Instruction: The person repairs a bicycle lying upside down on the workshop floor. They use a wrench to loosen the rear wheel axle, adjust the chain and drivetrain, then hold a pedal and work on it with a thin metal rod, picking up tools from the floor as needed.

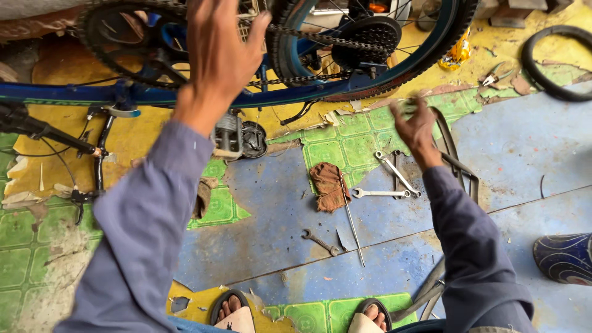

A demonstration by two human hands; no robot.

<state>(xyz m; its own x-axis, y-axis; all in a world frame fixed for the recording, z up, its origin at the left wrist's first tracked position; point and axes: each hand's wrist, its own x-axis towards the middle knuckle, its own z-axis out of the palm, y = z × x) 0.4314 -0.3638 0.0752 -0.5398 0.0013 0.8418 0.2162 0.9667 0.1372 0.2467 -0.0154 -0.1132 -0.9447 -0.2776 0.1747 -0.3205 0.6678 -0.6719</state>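
A blue bicycle frame (74, 94) lies across the top of the view, with its chainring (117, 37), chain (320, 38) and rear wheel (431, 49). My left hand (216, 55) is raised over the chain beside the chainring, fingers spread, with nothing in it. Lower and to the right, my right hand (416, 126) reaches toward the rear tyre with curled fingers. It is blurred, so I cannot tell whether it holds anything. Below that hand, two spanners (398, 176) lie on the floor.
A brown rag (330, 185), a thin metal rod (353, 225) and a small spanner (320, 242) lie on the blue and green floor. A black tube (549, 61) and pliers (493, 77) sit at the far right. A pedal (229, 132) hangs below the frame. My sandalled feet (234, 311) are at the bottom.
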